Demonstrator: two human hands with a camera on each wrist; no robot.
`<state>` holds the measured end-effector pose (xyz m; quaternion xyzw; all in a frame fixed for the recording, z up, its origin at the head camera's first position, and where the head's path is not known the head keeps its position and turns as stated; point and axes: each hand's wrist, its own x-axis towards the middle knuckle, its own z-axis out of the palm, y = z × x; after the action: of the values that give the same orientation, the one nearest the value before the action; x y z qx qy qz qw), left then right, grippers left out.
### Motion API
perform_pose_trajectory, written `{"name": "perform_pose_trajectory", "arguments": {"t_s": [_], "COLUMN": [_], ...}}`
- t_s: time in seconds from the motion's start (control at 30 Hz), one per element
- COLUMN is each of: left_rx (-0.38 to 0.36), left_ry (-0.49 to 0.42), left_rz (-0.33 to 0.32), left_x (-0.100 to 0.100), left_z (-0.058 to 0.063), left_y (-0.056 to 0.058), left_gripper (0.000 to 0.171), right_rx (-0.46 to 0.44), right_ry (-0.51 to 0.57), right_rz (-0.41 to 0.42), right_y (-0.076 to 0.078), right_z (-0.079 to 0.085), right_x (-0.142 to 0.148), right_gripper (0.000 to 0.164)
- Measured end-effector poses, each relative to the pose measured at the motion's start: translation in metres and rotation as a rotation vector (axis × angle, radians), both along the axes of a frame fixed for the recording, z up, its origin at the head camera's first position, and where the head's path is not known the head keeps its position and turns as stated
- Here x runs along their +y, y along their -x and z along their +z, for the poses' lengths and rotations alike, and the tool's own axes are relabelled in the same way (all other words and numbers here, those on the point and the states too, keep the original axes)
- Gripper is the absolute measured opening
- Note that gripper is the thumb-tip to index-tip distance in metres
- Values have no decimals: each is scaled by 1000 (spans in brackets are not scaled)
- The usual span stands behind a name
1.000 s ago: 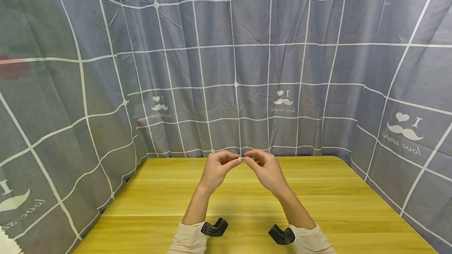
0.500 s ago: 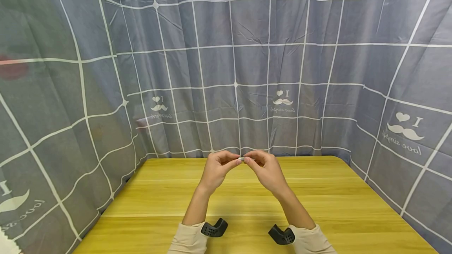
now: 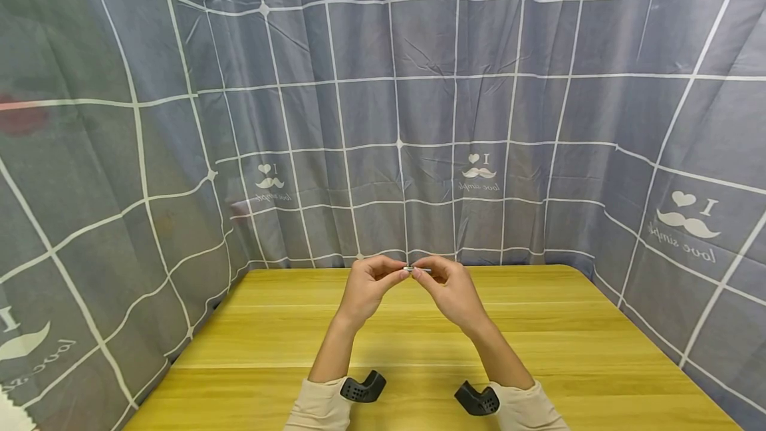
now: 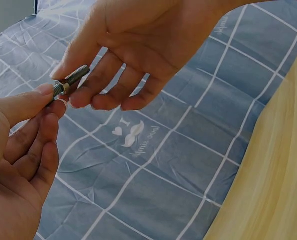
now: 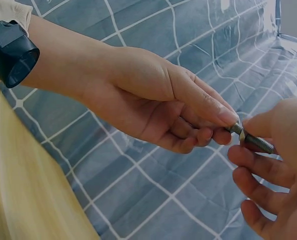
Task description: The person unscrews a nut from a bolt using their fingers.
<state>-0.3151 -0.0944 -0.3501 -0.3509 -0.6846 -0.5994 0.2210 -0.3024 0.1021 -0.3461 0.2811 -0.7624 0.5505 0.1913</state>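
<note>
Near the far edge of the table, my left hand [image 3: 366, 288] and right hand [image 3: 453, 290] meet fingertip to fingertip over a small metal threaded bolt [image 4: 78, 74]. Thumb and forefinger of the left hand pinch one end of it, which is hidden in their grip. Around the thread sits a brass-coloured nut [image 5: 242, 136], with the right thumb and forefinger at it from either side. Beyond the nut, the bare thread [image 5: 261, 145] sticks out towards the right palm. The other right fingers are spread and loosely bent; those of the left are curled in.
Below the hands lies a yellow wood-grain table [image 3: 275, 331]. A grey-blue checked curtain [image 3: 431, 112] hangs behind it and along both sides. Each wrist carries a black camera mount, one on the left [image 3: 364, 386] and one on the right [image 3: 477, 398], at the beige sleeves.
The right fingertips have shifted slightly to the left along the bolt, and more of its end shows past them. The left hand and both arms stay in place.
</note>
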Motion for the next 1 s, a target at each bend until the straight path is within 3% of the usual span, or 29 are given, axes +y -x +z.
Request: {"name": "perform_pose_trajectory", "arguments": {"t_s": [0.13, 0.33, 0.57, 0.77, 1.0], "left_rx": [4, -7, -7, -7, -10], "left_ry": [2, -5, -3, -1, -6], "left_rz": [8, 3, 4, 2, 2], "left_x": [0, -1, -1, -1, -1], "left_z": [-1, -1, -1, 0, 0], "left_y": [1, 0, 1, 1, 0], "left_gripper": [9, 9, 10, 9, 10], "right_rx": [34, 11, 6, 25, 43], "right_ry": [-9, -16, 3, 4, -10], "right_rz": [5, -2, 20, 17, 0], "right_y": [1, 1, 0, 2, 2], "right_z": [1, 0, 1, 0, -1], "right_x": [0, 0, 0, 1, 2], "right_gripper": [18, 30, 18, 28, 17]}}
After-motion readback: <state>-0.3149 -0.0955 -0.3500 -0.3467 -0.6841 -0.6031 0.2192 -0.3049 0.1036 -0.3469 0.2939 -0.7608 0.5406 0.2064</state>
